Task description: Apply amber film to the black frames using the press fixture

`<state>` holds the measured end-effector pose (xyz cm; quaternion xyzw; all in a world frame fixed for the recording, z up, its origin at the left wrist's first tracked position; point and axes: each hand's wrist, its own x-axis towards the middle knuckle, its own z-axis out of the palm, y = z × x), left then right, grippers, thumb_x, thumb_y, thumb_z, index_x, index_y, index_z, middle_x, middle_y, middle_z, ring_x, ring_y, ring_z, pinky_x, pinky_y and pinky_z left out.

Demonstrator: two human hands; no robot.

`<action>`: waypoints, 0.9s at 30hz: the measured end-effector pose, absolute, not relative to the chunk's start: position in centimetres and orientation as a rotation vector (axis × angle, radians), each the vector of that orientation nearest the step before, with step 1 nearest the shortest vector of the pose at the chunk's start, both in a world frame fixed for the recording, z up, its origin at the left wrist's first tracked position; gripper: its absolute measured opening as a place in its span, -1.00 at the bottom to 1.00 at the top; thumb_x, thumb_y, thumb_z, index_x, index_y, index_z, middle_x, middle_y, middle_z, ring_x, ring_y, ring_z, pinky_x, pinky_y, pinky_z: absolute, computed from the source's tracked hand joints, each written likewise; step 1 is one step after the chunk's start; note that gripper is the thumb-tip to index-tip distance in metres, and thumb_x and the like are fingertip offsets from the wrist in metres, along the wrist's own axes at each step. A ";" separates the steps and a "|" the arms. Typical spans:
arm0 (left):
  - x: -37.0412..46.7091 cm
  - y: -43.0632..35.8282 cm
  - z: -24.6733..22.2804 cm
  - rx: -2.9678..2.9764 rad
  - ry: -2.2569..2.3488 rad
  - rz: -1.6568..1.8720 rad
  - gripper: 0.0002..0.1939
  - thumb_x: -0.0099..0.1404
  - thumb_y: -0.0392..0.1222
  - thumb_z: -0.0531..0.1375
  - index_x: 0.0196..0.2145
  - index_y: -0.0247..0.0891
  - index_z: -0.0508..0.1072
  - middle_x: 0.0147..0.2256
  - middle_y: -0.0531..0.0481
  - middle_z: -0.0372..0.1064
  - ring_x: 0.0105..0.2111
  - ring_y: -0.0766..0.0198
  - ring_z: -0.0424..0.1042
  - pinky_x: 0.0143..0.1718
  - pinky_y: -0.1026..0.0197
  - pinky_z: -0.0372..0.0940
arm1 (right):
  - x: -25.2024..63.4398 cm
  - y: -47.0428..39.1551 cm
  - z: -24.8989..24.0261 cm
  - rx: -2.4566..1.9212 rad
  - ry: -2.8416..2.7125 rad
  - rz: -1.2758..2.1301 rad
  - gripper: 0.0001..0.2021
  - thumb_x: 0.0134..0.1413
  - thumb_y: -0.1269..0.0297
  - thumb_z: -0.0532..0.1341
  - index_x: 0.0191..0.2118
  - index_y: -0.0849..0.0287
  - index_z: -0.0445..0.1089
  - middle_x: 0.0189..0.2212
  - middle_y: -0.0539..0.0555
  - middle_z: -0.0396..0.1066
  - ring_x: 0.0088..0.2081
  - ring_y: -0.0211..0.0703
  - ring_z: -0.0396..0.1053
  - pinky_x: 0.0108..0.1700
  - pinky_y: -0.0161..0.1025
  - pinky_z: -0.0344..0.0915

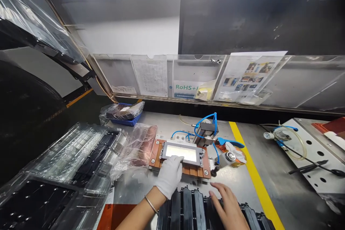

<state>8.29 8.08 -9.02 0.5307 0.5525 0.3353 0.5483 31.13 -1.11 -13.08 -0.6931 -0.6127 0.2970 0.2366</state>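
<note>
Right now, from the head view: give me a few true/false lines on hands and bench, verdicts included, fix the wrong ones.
1. The left hand wears a white glove. True.
2. The right hand wears one too. False: the right hand is bare.
3. The left hand is at the pale panel. True.
4. The yellow line runs left of the fixture. False: the yellow line runs to its right.
5. Some blue tubing lies beyond the panel's far edge. True.
6. The black parts lie beyond the fixture. False: the black parts lie on its near side.
</note>
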 end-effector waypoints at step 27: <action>3.0 13.2 -10.4 1.263 1.661 0.416 -0.62 0.29 -0.08 0.02 -0.02 -0.36 0.31 -0.29 -0.14 0.41 -0.53 0.29 0.39 -0.56 0.22 0.36 | 27.6 9.4 -14.9 -1.822 -0.972 1.270 -0.28 -0.14 -0.23 0.09 0.00 0.30 0.32 -0.36 0.16 0.46 -0.44 -0.07 0.44 -0.36 -0.08 0.44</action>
